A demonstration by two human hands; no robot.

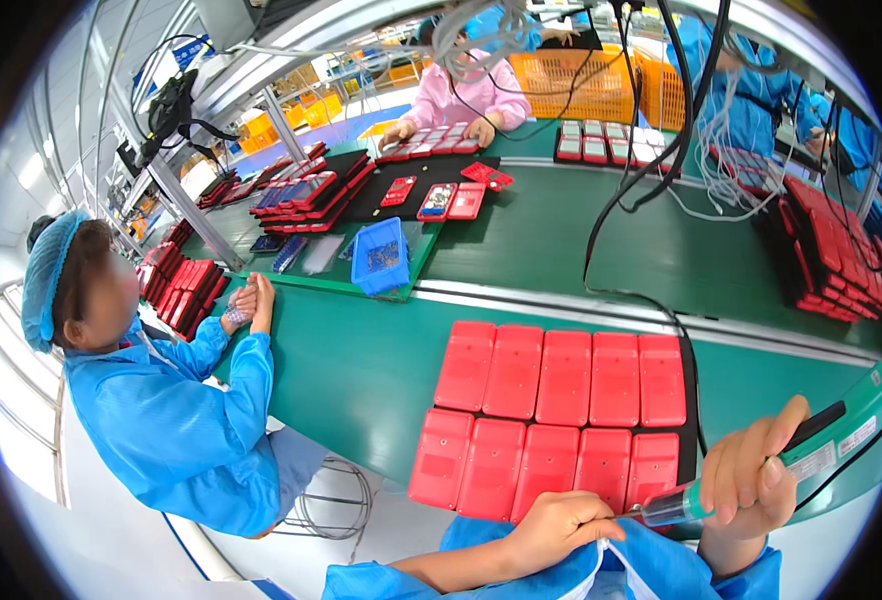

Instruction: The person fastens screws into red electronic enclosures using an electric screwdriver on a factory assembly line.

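My right hand [751,475] wraps round a green electric screwdriver [854,428] with a black lever, its tip pointing left toward my left hand. Beside that tip is my left hand [559,532], thumb and fingers pinched together; whatever they hold, if anything, is too small to make out. Both hands are at the bench's near edge. Just beyond them, several red plastic casings [565,376] lie in two rows on a black tray [692,400]. Small holes show in the near-row casings, and my left hand partly covers that row's lower edge.
A black cable [589,260] hangs over the green bench behind the tray. Metal rails [531,304] cross the bench. Left sits a co-worker in blue [176,420], near a blue parts bin [379,256]. Red casings stand stacked [833,240] at far right. Someone in pink [511,100] works opposite.
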